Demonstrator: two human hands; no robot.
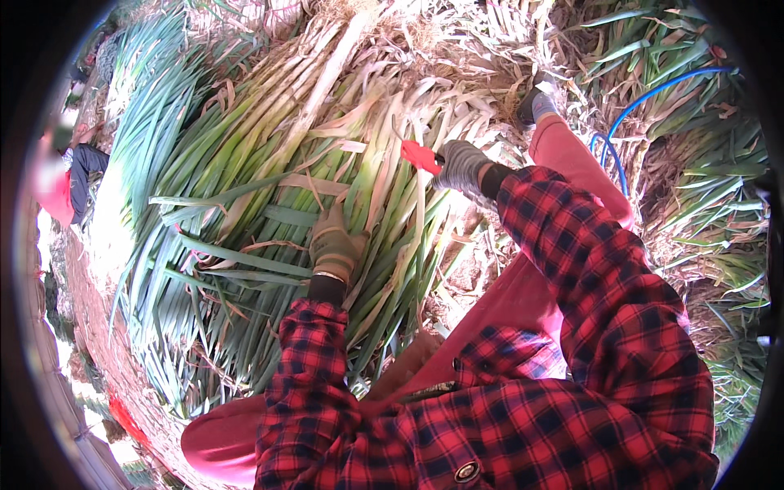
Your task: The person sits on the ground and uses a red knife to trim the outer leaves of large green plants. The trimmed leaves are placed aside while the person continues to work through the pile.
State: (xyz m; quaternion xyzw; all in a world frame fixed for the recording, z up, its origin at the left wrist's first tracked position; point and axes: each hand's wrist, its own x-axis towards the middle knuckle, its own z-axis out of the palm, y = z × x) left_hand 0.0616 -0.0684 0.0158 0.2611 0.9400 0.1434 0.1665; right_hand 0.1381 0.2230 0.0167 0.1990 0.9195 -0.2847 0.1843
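Note:
A thick heap of long green onions (245, 155) lies in front of me, with green leaves toward the left and paler stalks and roots toward the far side. My left hand (335, 245), in a brownish work glove, is down among the leaves in the middle of the heap. Its fingers curl into the green onions, and their tips are partly hidden. To the right, above the heap's edge, my right hand (464, 170) wears a grey glove. It is closed round a tool (420, 156) with a red part and a thin, dark, curved tip pointing to the far left.
More green onions (694, 196) cover the ground at right, where a blue hose (653, 100) curves past my outstretched leg. Dry husks (449, 49) litter the far side. At the far left is a person's red and dark clothing (61, 188).

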